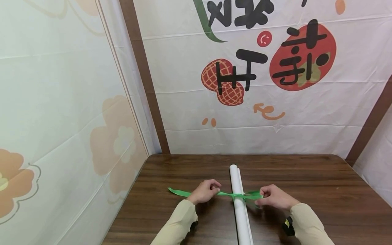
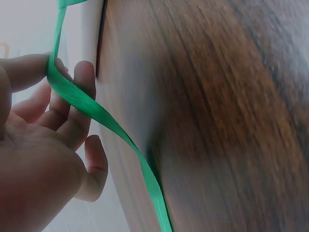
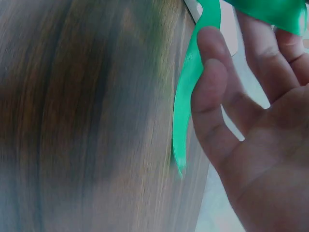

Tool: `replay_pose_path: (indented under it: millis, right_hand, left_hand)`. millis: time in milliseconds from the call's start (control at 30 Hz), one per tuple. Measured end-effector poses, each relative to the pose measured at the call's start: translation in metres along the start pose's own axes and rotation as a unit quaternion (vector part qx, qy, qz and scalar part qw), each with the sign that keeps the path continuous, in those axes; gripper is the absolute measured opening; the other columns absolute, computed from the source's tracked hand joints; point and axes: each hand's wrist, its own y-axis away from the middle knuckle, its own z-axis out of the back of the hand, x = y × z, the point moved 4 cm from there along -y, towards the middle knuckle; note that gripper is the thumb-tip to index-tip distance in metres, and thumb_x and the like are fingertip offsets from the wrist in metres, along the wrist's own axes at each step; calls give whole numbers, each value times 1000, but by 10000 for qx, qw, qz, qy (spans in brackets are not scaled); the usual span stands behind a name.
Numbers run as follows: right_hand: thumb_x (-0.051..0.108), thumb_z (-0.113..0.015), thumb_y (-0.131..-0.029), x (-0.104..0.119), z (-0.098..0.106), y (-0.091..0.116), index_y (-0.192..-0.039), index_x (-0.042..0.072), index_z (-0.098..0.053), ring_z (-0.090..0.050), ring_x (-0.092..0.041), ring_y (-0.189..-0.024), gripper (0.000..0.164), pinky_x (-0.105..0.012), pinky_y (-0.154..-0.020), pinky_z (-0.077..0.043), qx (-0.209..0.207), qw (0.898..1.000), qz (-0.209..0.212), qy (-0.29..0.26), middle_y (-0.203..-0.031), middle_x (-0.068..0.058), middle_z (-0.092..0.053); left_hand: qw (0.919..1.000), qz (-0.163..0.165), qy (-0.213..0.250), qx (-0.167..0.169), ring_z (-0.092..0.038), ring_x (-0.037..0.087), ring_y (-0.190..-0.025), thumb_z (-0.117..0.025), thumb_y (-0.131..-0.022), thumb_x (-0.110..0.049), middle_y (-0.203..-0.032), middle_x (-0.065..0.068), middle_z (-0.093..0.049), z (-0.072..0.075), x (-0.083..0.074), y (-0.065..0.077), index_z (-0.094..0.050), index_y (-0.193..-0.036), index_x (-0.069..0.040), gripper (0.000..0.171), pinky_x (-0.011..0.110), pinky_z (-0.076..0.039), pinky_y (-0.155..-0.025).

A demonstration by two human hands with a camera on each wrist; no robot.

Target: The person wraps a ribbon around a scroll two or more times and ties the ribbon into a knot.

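Observation:
A long roll of white paper [image 1: 242,217] lies on the table, pointing away from me. Round its middle goes a green ribbon [image 1: 237,196], gathered in a knot on top. On the left side, my left hand [image 1: 204,191] pinches one ribbon tail; in the left wrist view the green ribbon [image 2: 104,116] bends at the fingertips and trails down past the palm. My right hand [image 1: 275,196] holds a ribbon loop on the other side of the roll. In the right wrist view, a loose ribbon end [image 3: 182,111] hangs beside the fingers, and the loop's grip is partly cut off.
The dark wooden table [image 1: 321,183] reaches back to a white printed cloth wall [image 1: 183,85]. Another cloth wall [image 1: 61,102] with flowers stands along the left side. A black band [image 1: 288,226] with a yellow patch shows under the right wrist.

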Motion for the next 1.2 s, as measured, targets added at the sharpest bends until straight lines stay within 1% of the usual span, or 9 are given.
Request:
replay_pose_path:
  millis: [167, 267, 433, 533, 667, 767, 933, 1067, 1200]
  right_hand:
    - [20, -72, -84, 0, 6, 5, -81, -1, -60, -52, -4, -57, 24, -20, -53, -39, -114, 9999, 85, -57, -64, 5, -59]
    - [21, -72, -84, -1, 11, 9, -77, 1, -62, -47, 0, -56, 24, -19, -52, -39, -201, 9995, 66, 214, -62, 9, -55]
    - [24, -70, -86, -1, 16, 16, -66, -7, -51, -36, 0, -50, 42, -20, -48, -33, 57, 9992, -92, 393, -56, 11, -42]
    - [27, -70, -87, -3, 17, 18, -65, -9, -44, -30, -1, -49, 50, -20, -47, -29, 150, 9990, -196, 361, -55, 11, -36]
    - [29, -70, -87, -6, 20, 22, -67, -9, -46, -32, -1, -51, 49, -21, -47, -28, 174, 9990, -279, 299, -58, 8, -55]
    - [29, -69, -88, -6, 23, 26, -69, -9, -47, -37, -2, -53, 48, -21, -47, -29, 191, 9991, -293, 242, -62, 2, -62]
    - [27, -70, -86, -8, 29, 33, -66, -8, -43, -35, 0, -49, 49, -20, -47, -29, 94, 9986, -321, 411, -54, 9, -46]
    - [25, -70, -87, -10, 32, 37, -65, -12, -36, -41, -1, -50, 54, -20, -46, -31, 218, 9989, -323, 247, -58, 5, -58]
    - [26, -69, -88, -14, 33, 39, -67, -14, -35, -47, -4, -52, 56, -20, -47, -33, 356, 9985, -401, 132, -64, -1, -67]
  left_hand:
    - [10000, 77, -32, -2, -47, 9, -61, -58, -96, -14, -74, -3, -53, 3, 3, 0, -65, -113, -1, 23, 22, -40, -58]
    - [10000, 83, -25, 31, -47, 9, -61, -58, -96, -15, -74, -2, -53, 3, 4, -1, -64, -113, -1, 23, 23, -40, -57]
    - [10000, 49, -18, 46, -47, 9, -60, -60, -95, -15, -73, -2, -53, 3, 3, -2, -65, -112, 0, 23, 23, -41, -56]
    - [10000, 34, -43, 57, -48, 9, -59, -60, -95, -15, -72, -3, -53, 3, 4, -2, -65, -111, -1, 22, 22, -41, -56]
    - [9999, 32, -67, 114, -48, 8, -58, -60, -95, -15, -70, -4, -53, 3, 4, 0, -65, -112, -1, 22, 22, -41, -56]
    - [9999, 1, -89, 117, -47, 8, -57, -60, -95, -14, -69, -3, -52, 5, 4, 1, -65, -111, 0, 22, 22, -41, -54]
    - [9999, 4, -50, 114, -49, 10, -58, -60, -94, -12, -70, 6, -57, 8, 6, 3, -64, -111, 3, 23, 23, -41, -53]
    - [9998, -13, -32, 174, -52, 13, -61, -61, -94, -13, -76, 14, -62, 8, 8, 3, -65, -111, 2, 23, 23, -42, -54]
    - [9997, -41, -46, 218, -52, 12, -62, -61, -94, -13, -78, 13, -63, 8, 8, 4, -65, -111, 2, 23, 23, -43, -55]
